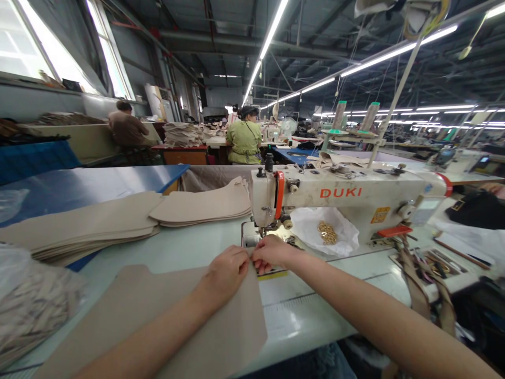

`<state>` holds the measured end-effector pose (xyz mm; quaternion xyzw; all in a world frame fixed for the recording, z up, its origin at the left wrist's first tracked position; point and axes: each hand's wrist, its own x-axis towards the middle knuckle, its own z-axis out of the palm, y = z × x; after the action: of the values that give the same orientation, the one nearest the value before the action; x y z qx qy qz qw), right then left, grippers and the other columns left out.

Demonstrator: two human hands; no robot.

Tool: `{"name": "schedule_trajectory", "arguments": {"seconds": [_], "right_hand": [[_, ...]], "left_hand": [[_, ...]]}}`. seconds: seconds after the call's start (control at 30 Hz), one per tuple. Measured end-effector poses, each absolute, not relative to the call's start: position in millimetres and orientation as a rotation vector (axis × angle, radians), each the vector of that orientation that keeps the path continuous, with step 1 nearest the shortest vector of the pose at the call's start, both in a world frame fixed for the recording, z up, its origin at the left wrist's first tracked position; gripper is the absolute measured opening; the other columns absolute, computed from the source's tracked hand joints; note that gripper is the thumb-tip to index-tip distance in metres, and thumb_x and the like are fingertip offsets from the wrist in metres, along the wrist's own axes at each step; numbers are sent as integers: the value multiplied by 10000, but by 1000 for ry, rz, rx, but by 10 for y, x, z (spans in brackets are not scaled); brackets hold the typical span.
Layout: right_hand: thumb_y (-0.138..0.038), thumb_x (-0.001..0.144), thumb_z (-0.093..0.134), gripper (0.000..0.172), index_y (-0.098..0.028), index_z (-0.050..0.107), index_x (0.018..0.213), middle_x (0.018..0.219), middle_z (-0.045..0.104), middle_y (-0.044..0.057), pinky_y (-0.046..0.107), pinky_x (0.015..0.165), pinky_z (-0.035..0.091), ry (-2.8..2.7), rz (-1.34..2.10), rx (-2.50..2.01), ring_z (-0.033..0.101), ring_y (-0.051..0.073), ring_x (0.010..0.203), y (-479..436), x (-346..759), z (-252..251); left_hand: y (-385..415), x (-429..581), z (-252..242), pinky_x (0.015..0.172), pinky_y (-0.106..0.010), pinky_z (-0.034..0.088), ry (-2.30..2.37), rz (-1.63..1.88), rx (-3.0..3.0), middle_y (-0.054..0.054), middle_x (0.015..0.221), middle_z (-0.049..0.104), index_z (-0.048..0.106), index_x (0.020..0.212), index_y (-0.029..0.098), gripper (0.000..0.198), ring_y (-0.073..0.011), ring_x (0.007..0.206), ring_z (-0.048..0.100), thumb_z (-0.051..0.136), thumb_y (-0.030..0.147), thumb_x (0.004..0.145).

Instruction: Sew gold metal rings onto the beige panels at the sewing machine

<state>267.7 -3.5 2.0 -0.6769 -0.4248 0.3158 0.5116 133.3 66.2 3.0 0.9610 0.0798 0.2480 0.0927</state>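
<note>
- Beige panel [234, 321] is lying flat on the sewing table [189, 245], L side of the sewing machine [339, 195], its far R corner sitting just in front of the presser area.
- L hand [225, 272] is resting on panel near that corner, fingers curling in; can't tell if it's clamping.
- R hand [272, 253] is bunching thumb + fingertips tog., pinching panel's edge by the looks; exact contact is hidden.
- Handling (my guess): prob. light, thin, flexible w/ some body; not fragile, but may be creasing if bunched. Surface is looking matte, so prob. not v. slippery.
- Best hold: pinching edge nr corner, w/ other palm supporting flat area.
- Similar panels [201, 202] are lying stacked behind.
</note>
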Motion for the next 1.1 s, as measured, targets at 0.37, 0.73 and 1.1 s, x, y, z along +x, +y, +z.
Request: {"name": "schedule_trajectory", "arguments": {"seconds": [0.37, 0.73, 1.1], "right_hand": [[-127, 818, 534, 156, -185, 678, 837, 855, 653, 54, 288, 804, 410, -1951, 182, -1771, 555, 187, 865, -699, 2775, 144], [-243, 907, 480, 173, -160, 628, 880, 847, 631, 53, 285, 784, 439, -2268, -330, -1637, 535, 176, 817, -659, 2705, 96], [-164, 912, 452, 157, -161, 595, 848, 856, 655, 47, 267, 836, 445, -2345, -345, -1440, 567, 148, 855, -566, 2689, -46]], "left_hand": [[667, 1321, 33, 640, -245, 473, 200, 866, 2828, -15, 671, 625, 542, 621, 189, 193, -154, 684, 574, 468, 44, 725], [707, 1325, 4, 645, -248, 478, 206, 829, 2771, -5, 677, 619, 550, 644, 190, 182, -149, 682, 570, 480, 42, 724], [684, 1300, -39, 630, -256, 485, 213, 843, 2782, -16, 694, 621, 563, 682, 183, 169, -153, 687, 572, 476, 79, 784]]}}
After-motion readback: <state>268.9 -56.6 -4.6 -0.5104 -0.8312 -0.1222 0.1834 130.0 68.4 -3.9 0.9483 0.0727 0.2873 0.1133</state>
